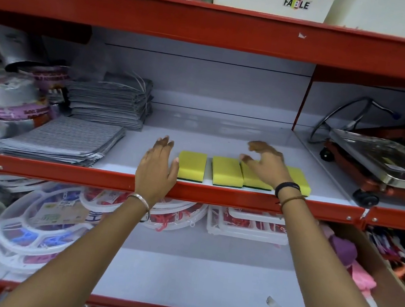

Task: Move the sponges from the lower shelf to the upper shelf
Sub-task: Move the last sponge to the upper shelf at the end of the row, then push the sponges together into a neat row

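Four yellow foam sponges w/ dark green scrub undersides sit in a row along the front edge of the white shelf board [226, 130] behind the red metal rail: first sponge [191, 165], second sponge [226, 171], third sponge [254, 178] partly under the right hand, fourth sponge [301, 180] mostly hidden behind the wrist. All appear to be on the upper shelf already, so the step in hand looks like tidying the row, prob. near the end. Right hand [266, 164] is spread, fingers loose, resting over the third sponge, not pinching it. Left hand [159, 164] lies flat, fingers together, thumb just beside the first sponge's left side. To do it well: use the left hand as a stop, nudge w/ the right so gaps even out, keep the sponges back from the lip. The lower shelf's middle shows no sponges. Count: 4 sponges, 2 hands, 2 stacks of grey woven cloths [61, 139] on the left; one steel-topped scale [379, 158] at right.
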